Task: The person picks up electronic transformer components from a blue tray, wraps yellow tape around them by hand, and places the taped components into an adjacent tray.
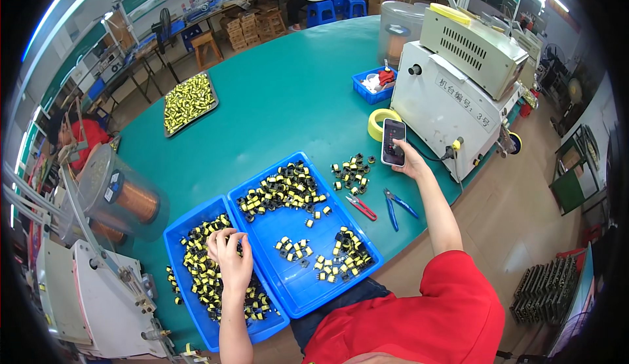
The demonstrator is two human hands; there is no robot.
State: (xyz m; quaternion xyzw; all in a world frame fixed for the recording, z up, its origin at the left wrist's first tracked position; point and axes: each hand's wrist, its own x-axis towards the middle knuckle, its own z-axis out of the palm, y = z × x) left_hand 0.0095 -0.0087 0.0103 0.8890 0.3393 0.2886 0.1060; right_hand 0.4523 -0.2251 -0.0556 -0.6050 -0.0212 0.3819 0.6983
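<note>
We're gripping a phone [392, 132] in our right hand [411, 160] and holding our left hand [231, 258] curled over yellow-black coils [204, 275], grip unclear.

On the bench [262, 95], coils [203, 266] lie in a left bin [259, 328] and adjoining right bin [272, 249] at the near edge, pliers [393, 212] to their right.

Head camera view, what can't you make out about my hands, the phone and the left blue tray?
All in the head view:
Left hand: whether it grips anything, hidden by its own back and fingers.
Right hand: most fingers, hidden behind the phone.
Phone screen: details too small to tell, partly covered by the right hand.
Left blue tray: most of its bottom, hidden under heaped yellow-and-black parts.
</note>
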